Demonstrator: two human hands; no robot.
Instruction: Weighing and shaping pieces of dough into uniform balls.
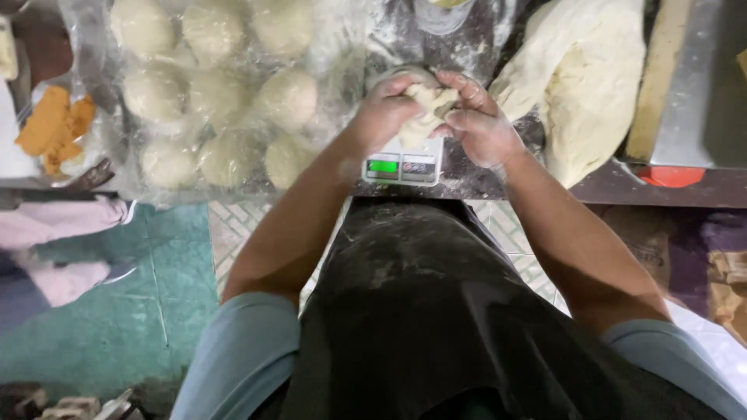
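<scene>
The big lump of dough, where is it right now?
In the head view, the big lump of dough lies at upper right on the counter, just right of the right hand and the scale.

9 round dough balls (220,97), 1 big dough mass (580,85), 1 scale (403,166), 2 hands (432,109).

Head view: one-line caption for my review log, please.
Both hands, left hand and right hand, squeeze a dough piece above a small scale.
</scene>
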